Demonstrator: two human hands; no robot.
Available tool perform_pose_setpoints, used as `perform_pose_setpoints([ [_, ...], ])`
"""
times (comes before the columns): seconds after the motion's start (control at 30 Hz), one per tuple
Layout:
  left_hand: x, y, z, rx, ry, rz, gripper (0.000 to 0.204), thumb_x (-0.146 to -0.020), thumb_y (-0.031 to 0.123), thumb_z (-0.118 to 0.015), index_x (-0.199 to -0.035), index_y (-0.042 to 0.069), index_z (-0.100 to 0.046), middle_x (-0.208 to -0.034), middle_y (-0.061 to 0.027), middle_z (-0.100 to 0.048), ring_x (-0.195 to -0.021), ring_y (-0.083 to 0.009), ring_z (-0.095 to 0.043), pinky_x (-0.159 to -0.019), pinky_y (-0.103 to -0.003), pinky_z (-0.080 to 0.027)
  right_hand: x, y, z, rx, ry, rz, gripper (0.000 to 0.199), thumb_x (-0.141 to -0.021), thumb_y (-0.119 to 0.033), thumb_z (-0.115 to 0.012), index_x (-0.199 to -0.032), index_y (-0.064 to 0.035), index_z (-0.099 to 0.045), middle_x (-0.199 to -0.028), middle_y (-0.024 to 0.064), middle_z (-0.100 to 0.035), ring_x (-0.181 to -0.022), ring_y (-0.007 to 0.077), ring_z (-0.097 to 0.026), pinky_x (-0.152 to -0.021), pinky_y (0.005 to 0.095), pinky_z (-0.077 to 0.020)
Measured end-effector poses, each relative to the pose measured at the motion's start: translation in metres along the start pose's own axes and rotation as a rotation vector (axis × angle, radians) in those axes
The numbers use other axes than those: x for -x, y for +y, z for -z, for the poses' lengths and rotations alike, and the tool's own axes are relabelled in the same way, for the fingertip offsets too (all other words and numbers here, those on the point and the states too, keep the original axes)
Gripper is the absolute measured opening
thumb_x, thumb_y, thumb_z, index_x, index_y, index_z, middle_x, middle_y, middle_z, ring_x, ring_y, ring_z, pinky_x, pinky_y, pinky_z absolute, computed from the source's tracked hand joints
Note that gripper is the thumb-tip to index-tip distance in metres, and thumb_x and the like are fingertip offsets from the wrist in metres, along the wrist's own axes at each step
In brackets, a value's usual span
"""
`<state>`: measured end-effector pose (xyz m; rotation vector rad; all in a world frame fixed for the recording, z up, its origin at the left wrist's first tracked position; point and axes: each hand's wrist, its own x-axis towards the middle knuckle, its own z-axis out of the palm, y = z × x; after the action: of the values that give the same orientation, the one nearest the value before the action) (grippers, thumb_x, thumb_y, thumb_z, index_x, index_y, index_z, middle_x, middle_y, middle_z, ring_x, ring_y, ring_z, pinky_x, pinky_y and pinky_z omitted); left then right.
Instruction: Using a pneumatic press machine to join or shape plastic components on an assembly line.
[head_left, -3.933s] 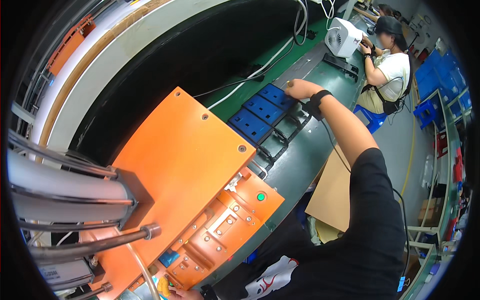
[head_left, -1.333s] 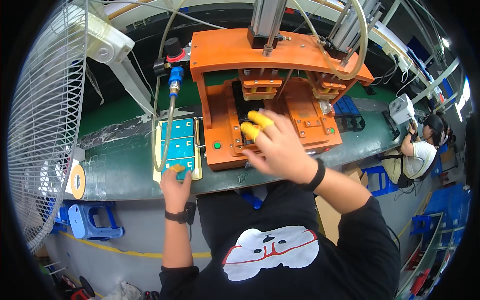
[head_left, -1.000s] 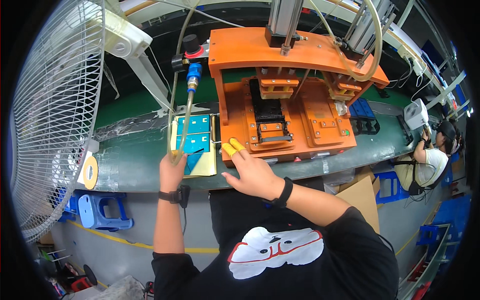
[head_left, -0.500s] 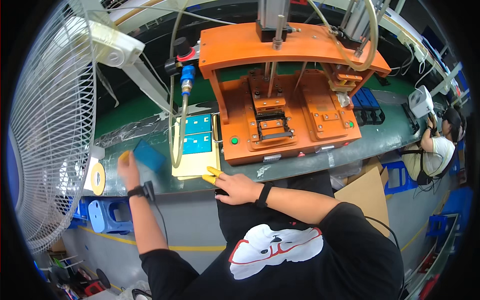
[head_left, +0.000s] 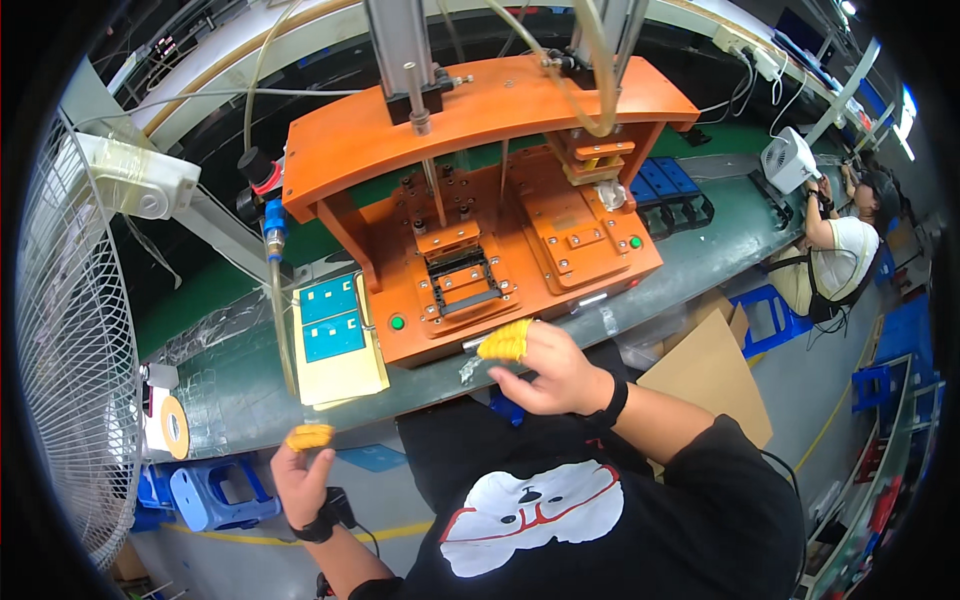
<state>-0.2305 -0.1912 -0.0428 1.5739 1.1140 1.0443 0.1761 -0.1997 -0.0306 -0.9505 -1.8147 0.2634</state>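
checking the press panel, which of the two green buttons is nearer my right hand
The left green button, at the front left corner of the orange press, just left of your right hand. The other green button sits farther back right.

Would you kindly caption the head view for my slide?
Person's right hand with yellow fingertip covers near an orange press fixture; left hand raised below.

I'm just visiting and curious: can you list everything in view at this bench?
Orange press machine with metal rods: one, centre of the green bench.
Black frame fixture: one, on the press bed.
Green round buttons: two, on the front corners of the press.
Teal panels on a cream tray: two, left of the press.
White wire-guard fan: one, far left.
Yellow tape roll: one, at the bench's left end.
Blue plastic stool: one, below the bench.
Co-worker in white top: one, far right.
Left hand: yellow fingertip covers, off the bench edge.
Right hand: yellow fingertip covers, before the press.
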Motion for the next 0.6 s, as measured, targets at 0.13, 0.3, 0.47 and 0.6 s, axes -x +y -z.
perform_pose_setpoints([
  [0.13, -0.018, 0.005, -0.055, 0.012, -0.007, -0.014, 0.019, -0.085, -0.003, -0.074, -0.104, -0.003, -0.072, -0.107, -0.0090, -0.073, -0.100, -0.0175, -0.066, -0.093, -0.031, -0.050, -0.023, 0.006, 0.009, 0.288, 0.047, 0.012, 0.030, -0.081, -0.015, -0.081, -0.109, -0.0058, -0.073, -0.109, 0.0108, -0.068, -0.097, 0.0321, -0.063, -0.082, 0.0403, -0.0528],
  [0.3, -0.041, 0.033, -0.101, -0.179, -0.126, -0.164, 0.019, -0.086, 0.001, -0.076, -0.105, -0.001, -0.073, -0.105, -0.0107, -0.073, -0.098, -0.0212, -0.068, -0.089, -0.031, -0.051, -0.044, 0.018, 0.010, 0.493, -0.064, 0.044, 0.028, -0.083, -0.020, -0.080, -0.107, -0.0073, -0.073, -0.120, 0.0110, -0.066, -0.107, 0.0330, -0.059, -0.094, 0.0426, -0.0481],
  [0.47, -0.078, 0.055, -0.117, -0.318, -0.240, -0.283, 0.023, -0.086, 0.001, -0.076, -0.108, 0.001, -0.073, -0.106, -0.0123, -0.073, -0.099, -0.0259, -0.069, -0.091, -0.034, -0.052, -0.066, 0.027, 0.025, 0.575, -0.334, 0.100, 0.011, -0.082, -0.015, -0.074, -0.091, -0.0105, -0.072, -0.092, 0.0027, -0.068, -0.104, 0.0252, -0.062, -0.091, 0.0400, -0.0456],
  [0.6, -0.129, 0.055, -0.126, -0.258, -0.223, -0.218, 0.027, -0.090, 0.005, -0.075, -0.117, 0.002, -0.071, -0.111, -0.0093, -0.072, -0.100, -0.0211, -0.069, -0.092, -0.033, -0.053, -0.066, 0.013, 0.064, 0.310, 0.050, 0.117, 0.011, -0.086, -0.016, -0.076, -0.093, -0.0072, -0.074, -0.086, 0.0072, -0.070, -0.086, 0.0282, -0.067, -0.079, 0.0396, -0.0503],
])
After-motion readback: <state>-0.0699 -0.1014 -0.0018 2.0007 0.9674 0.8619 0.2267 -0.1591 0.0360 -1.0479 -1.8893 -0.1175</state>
